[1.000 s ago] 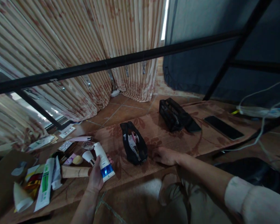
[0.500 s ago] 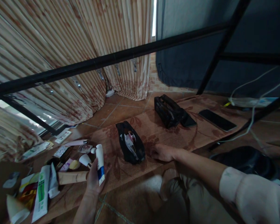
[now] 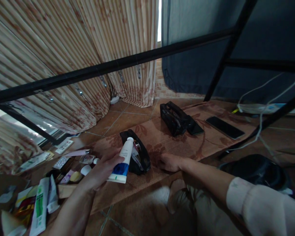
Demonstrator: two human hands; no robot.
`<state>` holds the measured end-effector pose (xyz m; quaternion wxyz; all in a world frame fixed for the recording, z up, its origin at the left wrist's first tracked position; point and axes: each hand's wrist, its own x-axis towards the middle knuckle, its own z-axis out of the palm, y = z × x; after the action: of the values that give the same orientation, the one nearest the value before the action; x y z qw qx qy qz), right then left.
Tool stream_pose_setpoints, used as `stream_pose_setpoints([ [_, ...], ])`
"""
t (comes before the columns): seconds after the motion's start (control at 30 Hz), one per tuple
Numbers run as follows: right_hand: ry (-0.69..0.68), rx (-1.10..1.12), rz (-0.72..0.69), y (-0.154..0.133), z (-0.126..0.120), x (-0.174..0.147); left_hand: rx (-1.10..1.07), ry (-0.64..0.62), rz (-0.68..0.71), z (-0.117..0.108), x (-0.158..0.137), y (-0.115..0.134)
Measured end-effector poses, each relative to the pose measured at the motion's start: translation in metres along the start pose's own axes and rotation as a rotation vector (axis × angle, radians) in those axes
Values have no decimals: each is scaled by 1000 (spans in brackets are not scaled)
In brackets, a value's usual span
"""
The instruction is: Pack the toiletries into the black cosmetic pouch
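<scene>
In my left hand (image 3: 110, 165) is a white squeeze tube (image 3: 127, 151) with a blue and white end, tilted with its cap up. The tube is in front of an unzipped black pouch (image 3: 144, 155) and hides part of it. Small items, partly hidden, show inside the pouch. My right hand (image 3: 170, 163) rests on the brown patterned cloth (image 3: 154, 137) just right of the pouch, its fingers curled in and partly in shadow; I see nothing in them.
Left on the cloth lie several toiletries: a green-and-white tube (image 3: 40, 205), a makeup sponge (image 3: 75, 177), a small bottle (image 3: 87, 159). A second black pouch (image 3: 174, 119) sits farther back beside a dark flat item (image 3: 195, 126) and a phone (image 3: 225, 127). A black metal bar (image 3: 127, 62) crosses above.
My left hand has moved right with the tube, from beside the loose toiletries to in front of the open pouch. My right hand stays by the pouch.
</scene>
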<state>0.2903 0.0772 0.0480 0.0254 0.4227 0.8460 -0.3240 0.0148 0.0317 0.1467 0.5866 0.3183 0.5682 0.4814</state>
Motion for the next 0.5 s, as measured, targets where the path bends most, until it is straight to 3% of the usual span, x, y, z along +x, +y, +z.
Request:
stream_pose_setpoints([
  [0.1,9,21,-8,1,0,-1,251,-92,-45,7,25,6],
  [0.27,13,40,-1,5,1,1,496,-26,99,32,55,19],
  [0.37,7,50,-9,7,2,1,839,14,240,50,53,25],
  [0.43,-3,50,-14,8,2,1,1151,37,266,59,46,27],
  [0.5,-6,39,-7,8,2,0,1303,12,278,64,42,26],
])
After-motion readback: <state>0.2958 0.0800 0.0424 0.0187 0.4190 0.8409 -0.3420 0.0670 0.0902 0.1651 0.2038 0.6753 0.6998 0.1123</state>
